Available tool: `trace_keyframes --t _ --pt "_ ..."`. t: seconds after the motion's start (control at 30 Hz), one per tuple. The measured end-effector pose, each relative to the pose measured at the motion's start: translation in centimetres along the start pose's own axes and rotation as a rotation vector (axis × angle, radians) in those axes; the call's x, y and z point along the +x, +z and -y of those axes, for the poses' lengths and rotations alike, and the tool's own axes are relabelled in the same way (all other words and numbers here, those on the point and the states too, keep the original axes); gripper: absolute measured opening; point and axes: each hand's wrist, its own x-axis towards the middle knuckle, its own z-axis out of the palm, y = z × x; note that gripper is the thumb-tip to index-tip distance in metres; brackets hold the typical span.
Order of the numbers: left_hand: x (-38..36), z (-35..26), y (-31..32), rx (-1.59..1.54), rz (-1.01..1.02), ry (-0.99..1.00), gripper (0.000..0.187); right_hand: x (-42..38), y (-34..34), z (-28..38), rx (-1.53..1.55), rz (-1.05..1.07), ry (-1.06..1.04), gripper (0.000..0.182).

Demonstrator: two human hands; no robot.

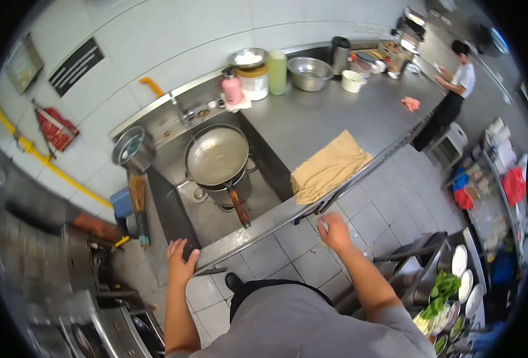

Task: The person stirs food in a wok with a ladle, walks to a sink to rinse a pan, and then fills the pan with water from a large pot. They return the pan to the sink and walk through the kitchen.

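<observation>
My left hand (181, 261) is open, its fingers spread at the front left edge of the steel sink (216, 246). Empty, with loosely bent fingers, my right hand (334, 231) hangs in front of the counter edge, just below a folded tan cloth (329, 167). The cloth lies on the counter beside the sink and is not in my hand. Inside the basin is a wide frying pan (218, 154), its wooden handle (238, 207) pointing towards me. Another metal vessel shows partly beneath the pan.
A metal pot (134, 149) and a bamboo brush (138, 200) are left of the sink. Behind stand a faucet (183, 113), a pink pump bottle (231, 89) and a steel bowl (310, 74). Leafy greens (443, 292) sit at right. A person (458, 80) stands farther off.
</observation>
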Motion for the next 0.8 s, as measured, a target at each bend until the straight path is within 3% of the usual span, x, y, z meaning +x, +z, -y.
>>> trace_keyframes --t 0.1,0.17,0.23,0.3,0.37,0.5,0.53,0.8 --pt "-1.6 -0.7 1.0 0.026 -0.096 -0.006 0.056 8.8 0.5 4.5 0.087 -0.006 -0.213 0.02" --pt "-1.9 -1.1 1.1 0.051 -0.15 0.105 0.064 11.2 3.3 6.0 0.162 0.008 -0.272 0.022" --pt "-2.2 -1.3 0.9 0.107 -0.15 0.119 0.066 11.3 6.3 6.3 0.236 0.024 -0.324 0.025" --pt "-2.1 -0.5 0.7 0.155 -0.144 0.147 0.068 10.8 8.6 5.8 -0.008 0.102 -0.35 0.032" --pt "-2.0 0.4 0.9 0.136 -0.128 0.161 0.069 10.6 8.7 6.0 0.052 0.176 -0.291 0.037" --pt "-1.5 1.2 2.2 0.058 -0.264 0.025 0.062 10.7 8.6 6.2 0.063 0.127 -0.245 0.034" --pt "-1.4 1.5 2.6 0.076 -0.327 0.01 0.051 10.8 8.6 6.4 0.027 0.142 -0.241 0.033" --pt "-1.8 0.5 2.7 0.197 -0.412 0.046 0.034 10.6 9.3 6.2 0.009 0.095 -0.28 0.029"
